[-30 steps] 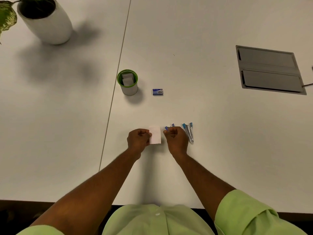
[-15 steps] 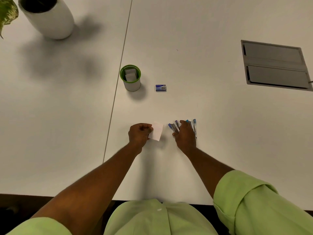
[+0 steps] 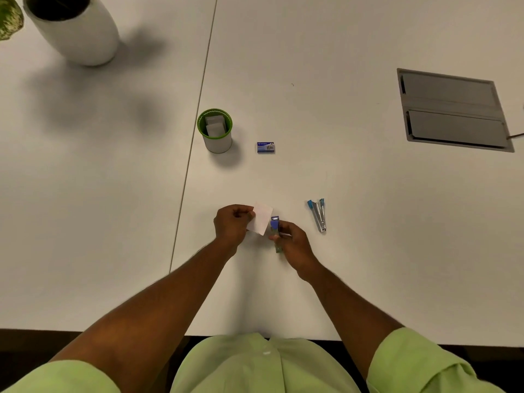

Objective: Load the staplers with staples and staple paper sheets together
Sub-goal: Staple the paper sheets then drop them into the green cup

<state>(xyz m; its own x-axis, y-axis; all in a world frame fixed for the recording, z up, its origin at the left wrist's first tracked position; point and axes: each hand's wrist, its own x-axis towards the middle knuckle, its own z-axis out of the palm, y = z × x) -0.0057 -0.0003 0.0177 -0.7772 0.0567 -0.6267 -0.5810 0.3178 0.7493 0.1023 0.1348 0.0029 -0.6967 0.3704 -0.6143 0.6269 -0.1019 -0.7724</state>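
My left hand (image 3: 231, 225) pinches small white paper sheets (image 3: 261, 218) by their left edge, lifted a little above the white table (image 3: 340, 265). My right hand (image 3: 293, 242) grips a small stapler with a purple-blue tip (image 3: 275, 226), its tip pointing away from me right beside the sheets' right edge. A second stapler with light-blue ends (image 3: 318, 214) lies hinged open on the table to the right of my hands. A small blue staple box (image 3: 266, 147) sits farther back.
A green-rimmed cup (image 3: 217, 137) holding more paper slips stands left of the staple box. A white plant pot (image 3: 75, 29) is at the far left corner. A grey cable hatch (image 3: 450, 109) is set in the table at the right. A seam (image 3: 195, 131) runs down the table.
My right hand went to the staplers on the table, picked up the purple-tipped one and brought it beside the paper. The light-blue stapler stayed on the table.
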